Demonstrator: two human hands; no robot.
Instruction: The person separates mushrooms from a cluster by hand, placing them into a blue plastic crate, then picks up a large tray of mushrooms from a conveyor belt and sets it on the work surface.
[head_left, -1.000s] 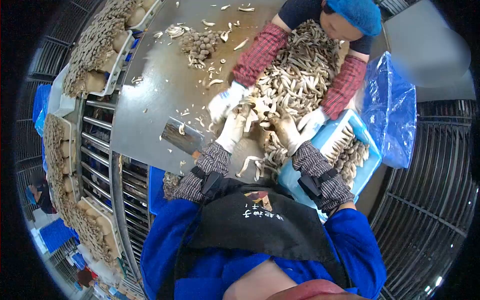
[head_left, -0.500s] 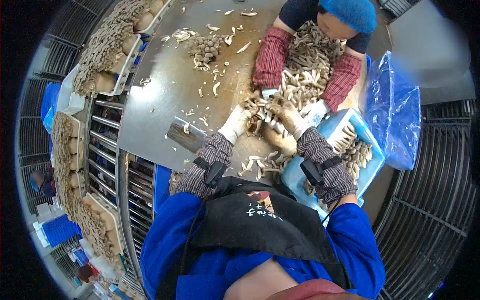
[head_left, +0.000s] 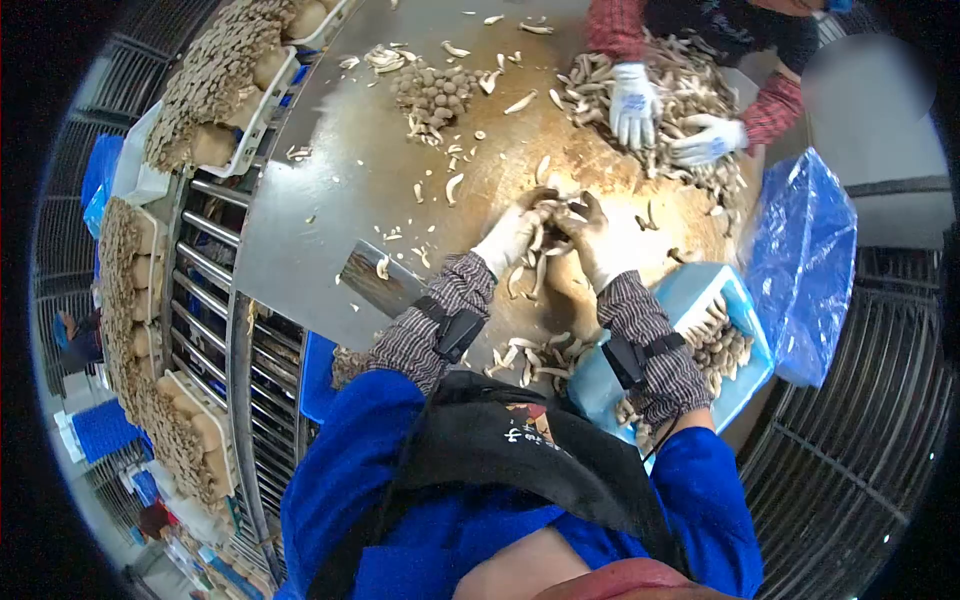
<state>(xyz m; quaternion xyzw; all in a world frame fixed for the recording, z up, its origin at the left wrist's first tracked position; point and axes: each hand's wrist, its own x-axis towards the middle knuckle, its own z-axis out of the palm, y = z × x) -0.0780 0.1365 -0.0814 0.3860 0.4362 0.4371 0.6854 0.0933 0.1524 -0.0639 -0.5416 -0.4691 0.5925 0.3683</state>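
Note:
My left hand [head_left: 513, 232], in a soiled white glove, is closed around several pale-stemmed mushrooms [head_left: 541, 240] above the steel table. Facing it, my right hand [head_left: 594, 238] has its gloved fingers curled onto the same mushrooms; the fingertips are partly hidden. Some stems hang down between the two hands. Loose mushrooms [head_left: 535, 360] lie on the table close to my apron. By my right forearm stands a blue-lined crate [head_left: 745, 305] with mushrooms in it. A flat metal blade [head_left: 380, 280] rests left of my left hand.
Across the table, a co-worker's gloved hands [head_left: 634, 108] lie on a large mushroom heap [head_left: 690, 85]. A mushroom cluster [head_left: 437, 95] and scraps sit at the far left. A blue plastic bag [head_left: 805, 265] hangs at right. Trays of mushrooms [head_left: 240, 130] line the roller conveyor [head_left: 212, 240].
The co-worker has leaned back, and the mushroom heap has shifted away to the far right, baring wet table near my hands. My hands have drawn closer together around the mushrooms.

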